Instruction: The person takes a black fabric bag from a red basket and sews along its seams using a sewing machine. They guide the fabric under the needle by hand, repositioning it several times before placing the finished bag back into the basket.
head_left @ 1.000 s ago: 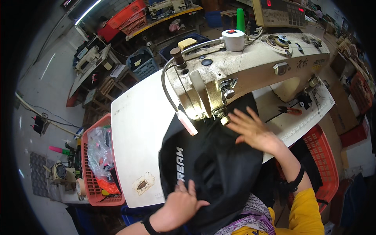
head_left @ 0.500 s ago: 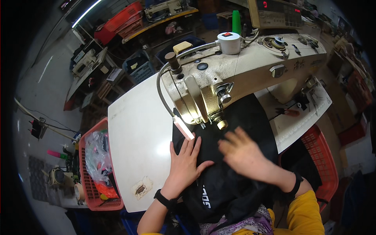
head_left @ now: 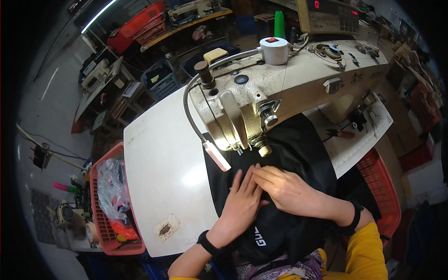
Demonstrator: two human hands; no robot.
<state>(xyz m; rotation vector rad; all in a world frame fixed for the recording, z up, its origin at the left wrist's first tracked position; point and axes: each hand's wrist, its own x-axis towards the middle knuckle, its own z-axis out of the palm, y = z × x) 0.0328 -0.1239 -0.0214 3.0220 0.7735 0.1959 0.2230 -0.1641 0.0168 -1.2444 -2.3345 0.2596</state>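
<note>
Black fabric [head_left: 294, 233] with white lettering lies under the head of the sewing machine [head_left: 280, 86] and runs down to my lap. My left hand [head_left: 240, 205] rests on it with fingers stretched out and slightly apart. From the right my right hand [head_left: 289, 191] reaches over, its fingers stretched out close together and touching the left fingertips. Both hands press on the cloth, a little in front of the needle area. Above the fabric hangs a small lamp [head_left: 217, 156] on a bendable metal neck. The needle itself is hard to make out.
Red baskets stand on either side of the white table [head_left: 163, 172]: the left basket [head_left: 119, 247] holds plastic bags, the right basket [head_left: 385, 200] dark cloth. Orange-handled snips [head_left: 344, 134] lie right of the machine's arm. A control panel [head_left: 326, 18] sits at the back.
My right hand has moved left and down onto the cloth, meeting the left fingertips. My left hand has shifted right, and the lettered part of the fabric has moved right and turned.
</note>
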